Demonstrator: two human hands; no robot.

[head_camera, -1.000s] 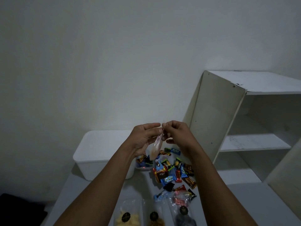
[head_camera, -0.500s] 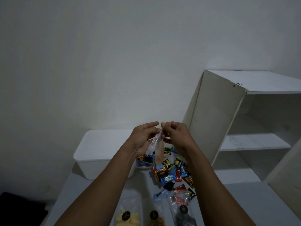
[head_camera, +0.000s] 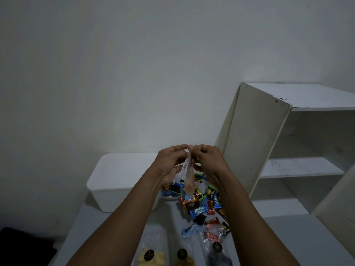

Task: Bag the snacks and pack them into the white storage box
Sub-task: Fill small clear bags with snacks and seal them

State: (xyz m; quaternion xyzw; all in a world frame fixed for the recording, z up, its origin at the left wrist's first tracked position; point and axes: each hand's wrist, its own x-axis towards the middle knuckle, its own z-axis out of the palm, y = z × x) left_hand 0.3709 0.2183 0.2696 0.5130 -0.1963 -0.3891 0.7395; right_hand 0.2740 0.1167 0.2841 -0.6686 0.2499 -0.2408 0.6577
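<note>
Since a second ago the clear bag (head_camera: pixel 187 177) hangs looser; left hand (head_camera: pixel 169 165) and right hand (head_camera: pixel 207 160) pinch its mouth shut-fingered. Bagging step: next part the mouth for snacks (head_camera: pixel 201 204) at 6 o'clock; white storage box (head_camera: pixel 119 177) waits at 9

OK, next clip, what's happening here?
A person is holding a small clear bag up at its top edge, pinched between the left hand and right hand. Below it, loose wrapped snacks lie in a pile on the table, with filled bags nearer the camera. The white storage box sits to the left; its contents aren't visible.
</note>
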